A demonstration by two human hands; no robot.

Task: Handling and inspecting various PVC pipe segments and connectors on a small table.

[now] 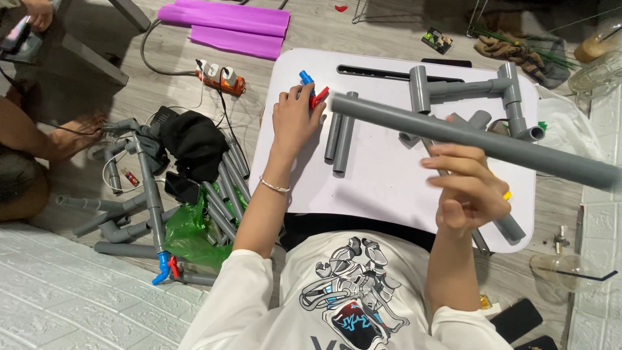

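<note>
White printed shirt is filling the bottom of the view, closest to the camera. Right hand is holding a long grey pipe up above the surface, grip clamped around it, pipe running from centre out to the right edge. Left hand is resting on the surface's left edge, grip closing on a blue and red pipe cutter.

White surface is sitting low over the person's lap. Lying on it: two short grey pipes side by side just right of the left hand, a joined pipe frame with tee fittings at the far right, a dark strip along the far edge.

Floor is pale wood planking. Left of the surface: a pile of grey pipes on a green bag, a black cloth, an orange power strip, a pipe assembly with a blue valve. Purple sheets are lying at the far side. Another person's foot is showing at left. White brick-pattern panel is covering the bottom left.
</note>
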